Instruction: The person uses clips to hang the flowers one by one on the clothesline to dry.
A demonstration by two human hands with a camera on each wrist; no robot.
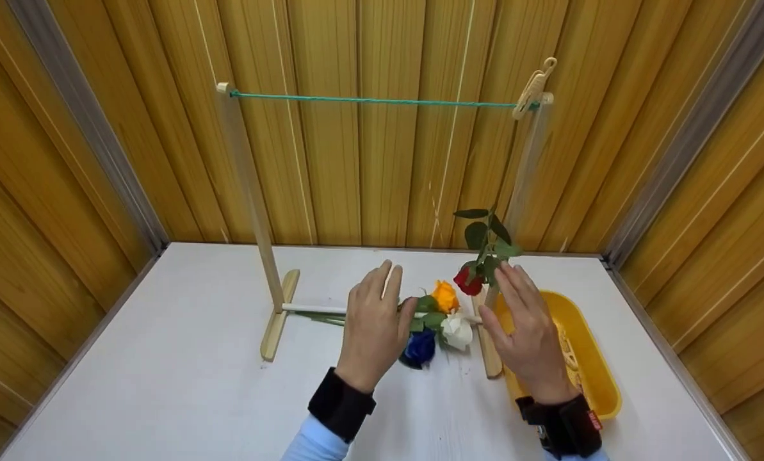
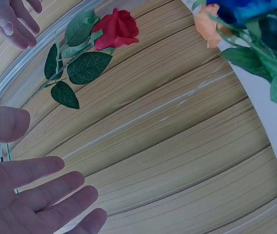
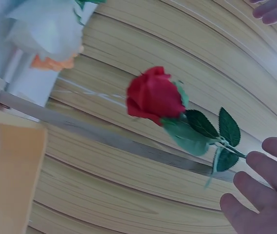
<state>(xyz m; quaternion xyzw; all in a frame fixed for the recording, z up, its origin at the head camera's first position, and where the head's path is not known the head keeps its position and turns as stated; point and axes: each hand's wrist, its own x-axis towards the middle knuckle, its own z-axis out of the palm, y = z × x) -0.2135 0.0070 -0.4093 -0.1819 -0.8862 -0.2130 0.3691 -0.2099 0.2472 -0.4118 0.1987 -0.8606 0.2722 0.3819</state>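
A red artificial rose point(image 1: 468, 280) hangs head down below the right end of the green cord, its leaves above the bloom; its upper stem is hard to make out. My right hand point(image 1: 529, 326), fingers spread, is nearest to it and holds nothing. In the left wrist view, the red rose point(image 2: 116, 30) shows apart from both hands. My left hand point(image 1: 375, 320) is raised with straight fingers and an empty palm, hiding part of the flowers behind it. An orange rose point(image 1: 446, 296), a white rose point(image 1: 456, 331) and a blue rose point(image 1: 420, 347) lie together on the table.
A wooden frame carries the green cord point(image 1: 369, 100) between two posts. One wooden clothespin point(image 1: 529, 93) sits at the cord's right end. Beside the right foot stands a yellow basket point(image 1: 590, 326) with clothespins inside. Wood-patterned walls point(image 1: 388, 179) enclose the white table point(image 1: 183, 384).
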